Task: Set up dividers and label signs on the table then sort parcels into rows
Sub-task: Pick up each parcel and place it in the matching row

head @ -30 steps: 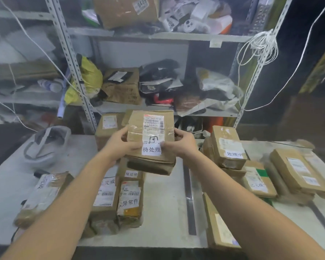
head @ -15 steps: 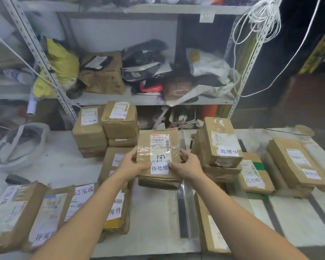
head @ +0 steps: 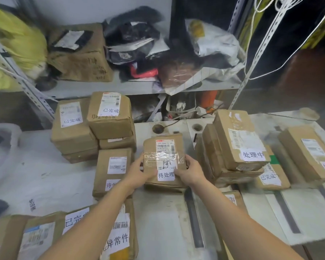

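Nearest, the left hand [head: 139,171] and right hand [head: 190,174] curl their fingers round the side edges of a taped brown parcel [head: 164,158], low over the desk [head: 158,222]. Just left of the fingers lies a second parcel [head: 113,171]; right, a stack [head: 236,145]; beyond them, left, labelled boxes [head: 109,117].

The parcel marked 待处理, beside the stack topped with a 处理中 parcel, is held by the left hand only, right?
Not quite: the head view shows both hands holding the parcel marked 待处理, the left hand on its left edge and the right hand on its right. It is beside the stack topped with the 处理中 parcel.
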